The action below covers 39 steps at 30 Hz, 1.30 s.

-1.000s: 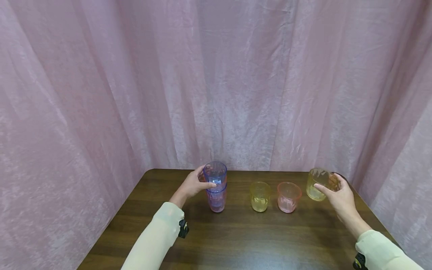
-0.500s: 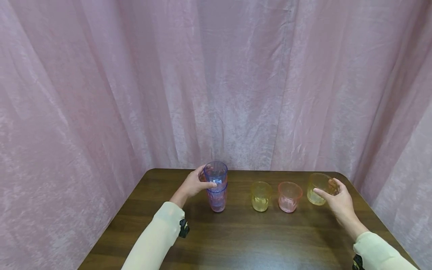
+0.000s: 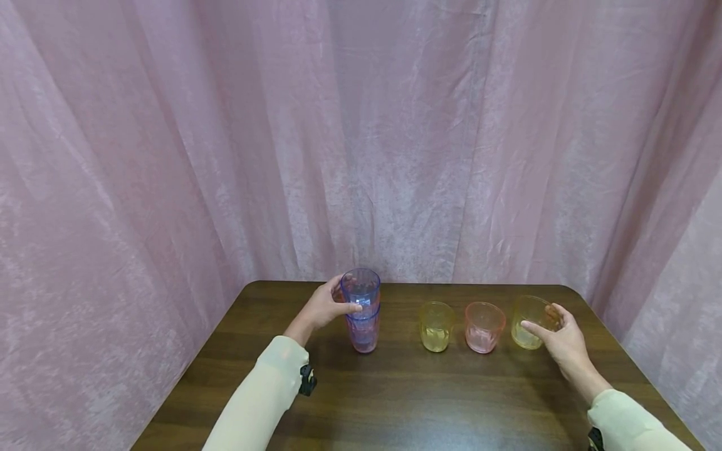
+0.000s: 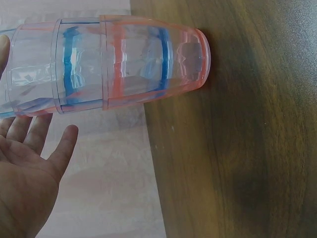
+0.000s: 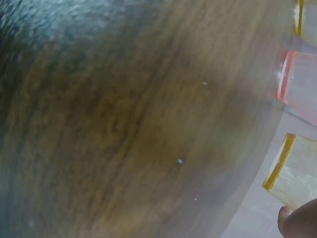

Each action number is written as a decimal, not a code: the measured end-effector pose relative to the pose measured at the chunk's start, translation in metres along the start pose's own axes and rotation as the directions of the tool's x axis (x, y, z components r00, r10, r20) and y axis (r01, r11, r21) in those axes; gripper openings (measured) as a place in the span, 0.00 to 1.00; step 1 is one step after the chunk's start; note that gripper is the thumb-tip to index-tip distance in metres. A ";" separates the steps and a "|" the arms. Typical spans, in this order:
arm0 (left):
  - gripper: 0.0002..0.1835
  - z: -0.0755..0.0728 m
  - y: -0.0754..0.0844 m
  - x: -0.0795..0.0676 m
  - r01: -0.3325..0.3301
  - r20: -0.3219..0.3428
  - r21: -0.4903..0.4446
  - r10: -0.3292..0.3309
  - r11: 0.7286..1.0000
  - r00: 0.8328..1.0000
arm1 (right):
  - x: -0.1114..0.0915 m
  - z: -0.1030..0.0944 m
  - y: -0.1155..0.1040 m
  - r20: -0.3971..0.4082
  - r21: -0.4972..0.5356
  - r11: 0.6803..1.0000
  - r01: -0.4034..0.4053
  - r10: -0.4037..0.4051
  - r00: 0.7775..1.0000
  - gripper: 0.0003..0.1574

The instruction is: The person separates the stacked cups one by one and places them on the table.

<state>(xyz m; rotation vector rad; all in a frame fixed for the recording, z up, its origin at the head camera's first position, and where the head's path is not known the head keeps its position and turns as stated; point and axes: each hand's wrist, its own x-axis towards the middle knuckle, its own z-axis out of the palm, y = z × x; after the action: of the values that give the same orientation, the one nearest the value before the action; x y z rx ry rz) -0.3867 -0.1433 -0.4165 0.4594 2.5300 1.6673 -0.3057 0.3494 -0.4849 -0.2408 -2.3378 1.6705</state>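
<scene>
My left hand (image 3: 324, 305) holds a tall stack of clear tumblers (image 3: 363, 335), thumb in front and fingers behind its upper part. The nested tumblers have blue and pink tints; in the left wrist view the pink base (image 4: 202, 59) of the stack meets the wooden table. My right hand (image 3: 564, 338) grips a yellow tumbler (image 3: 524, 335) at the right, thumb on the near side, fingertips showing through the far wall. That tumbler (image 5: 297, 173) is partly cut off in the right wrist view. Just left of it stand a pink tumbler (image 3: 482, 338) and another yellow tumbler (image 3: 435, 335), both upright.
A dark brown wooden table (image 3: 395, 401) with rounded far corners carries everything. Behind its far edge hangs a pink velvet curtain (image 3: 395, 156), which also runs along both sides.
My right hand has lowered the yellow tumbler towards the table, slightly nearer to me, lining it up with the pink one. My left hand and the stack have stayed in place.
</scene>
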 end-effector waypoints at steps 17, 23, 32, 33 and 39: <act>0.49 0.000 0.001 -0.001 -0.001 -0.007 0.034 0.002 0.999 1.000 | -0.003 0.001 0.011 0.047 -0.003 1.000 -0.025 0.025 0.999 0.63; 0.50 0.000 0.000 0.000 0.004 -0.010 0.042 -0.003 0.999 1.000 | -0.003 0.000 0.014 0.065 0.003 1.000 -0.010 0.010 0.998 0.63; 0.49 0.000 -0.001 0.000 0.001 -0.015 0.023 0.000 1.000 1.000 | -0.004 0.003 0.020 0.090 -0.010 0.999 0.038 -0.037 0.995 0.63; 0.49 0.000 -0.001 0.000 0.000 -0.013 0.021 0.001 1.000 1.000 | -0.004 0.002 0.021 0.096 -0.006 0.999 0.042 -0.041 0.995 0.63; 0.48 0.000 0.000 -0.001 -0.001 -0.011 0.012 0.001 1.000 1.000 | -0.005 0.000 0.019 0.126 -0.009 0.999 0.038 -0.037 0.991 0.67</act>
<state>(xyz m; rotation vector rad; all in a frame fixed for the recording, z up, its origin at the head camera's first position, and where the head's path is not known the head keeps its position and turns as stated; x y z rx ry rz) -0.3854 -0.1432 -0.4163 0.4537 2.5496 1.6603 -0.3013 0.3541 -0.5038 -0.0951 -2.4271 1.7010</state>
